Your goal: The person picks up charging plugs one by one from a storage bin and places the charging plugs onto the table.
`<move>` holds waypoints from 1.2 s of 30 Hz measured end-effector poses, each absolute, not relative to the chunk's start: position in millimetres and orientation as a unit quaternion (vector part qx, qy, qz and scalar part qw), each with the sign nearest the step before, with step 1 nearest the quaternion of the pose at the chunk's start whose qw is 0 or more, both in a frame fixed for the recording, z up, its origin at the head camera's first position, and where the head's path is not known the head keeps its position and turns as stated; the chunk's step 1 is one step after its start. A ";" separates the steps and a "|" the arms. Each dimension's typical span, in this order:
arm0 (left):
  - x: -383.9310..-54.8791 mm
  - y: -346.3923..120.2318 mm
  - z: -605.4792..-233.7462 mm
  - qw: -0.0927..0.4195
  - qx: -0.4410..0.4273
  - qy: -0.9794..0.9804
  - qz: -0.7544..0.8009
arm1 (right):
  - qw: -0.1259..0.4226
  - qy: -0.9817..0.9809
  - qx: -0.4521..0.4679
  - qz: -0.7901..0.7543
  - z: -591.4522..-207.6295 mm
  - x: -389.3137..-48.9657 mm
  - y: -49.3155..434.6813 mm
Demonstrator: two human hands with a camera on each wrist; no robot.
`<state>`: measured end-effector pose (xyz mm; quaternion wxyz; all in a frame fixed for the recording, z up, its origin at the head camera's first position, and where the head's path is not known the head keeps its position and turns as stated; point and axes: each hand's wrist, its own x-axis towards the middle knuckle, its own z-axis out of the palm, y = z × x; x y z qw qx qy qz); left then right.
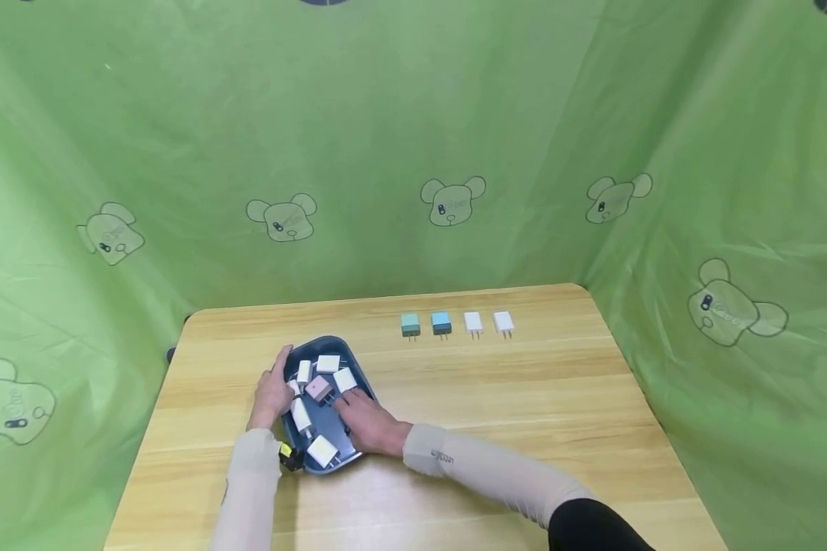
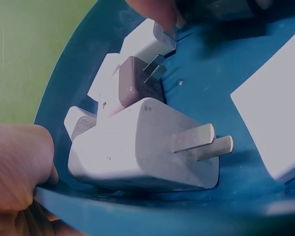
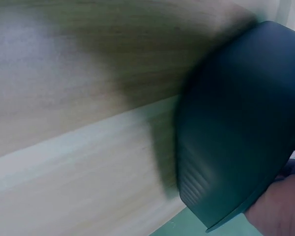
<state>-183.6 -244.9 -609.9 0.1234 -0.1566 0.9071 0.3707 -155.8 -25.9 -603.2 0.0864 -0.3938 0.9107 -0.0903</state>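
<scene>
- tray (image 1: 327, 422) of plug adapters (image 1: 322, 451) on desk (image 1: 558, 383)
- left grip (image 1: 272, 394) clasping its rim
- right grip (image 1: 365, 422) inside; cannot tell if grasping

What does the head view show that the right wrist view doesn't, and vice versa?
Only the head view: a green charger, a blue charger and two white chargers in a row, plus a pinkish charger inside the tray.
Only the right wrist view: ridges on the tray's outer wall.
Both: the tray, the wooden table and part of a hand.
</scene>
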 end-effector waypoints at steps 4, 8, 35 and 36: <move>-183.2 -245.2 -610.9 0.123 -0.156 0.908 0.370 | 0.069 0.904 -0.403 -0.127 -606.9 -156.6 -22.5; -183.2 -245.4 -611.2 0.126 -0.157 0.907 0.371 | 0.077 0.901 -0.400 -0.148 -607.0 -156.9 -20.9; -185.3 -245.4 -611.8 0.125 -0.158 0.904 0.376 | 0.037 0.893 -0.416 -0.166 -611.4 -154.0 -16.5; -184.2 -245.3 -612.2 0.126 -0.159 0.903 0.379 | 0.037 0.891 -0.419 -0.168 -611.8 -153.9 -16.2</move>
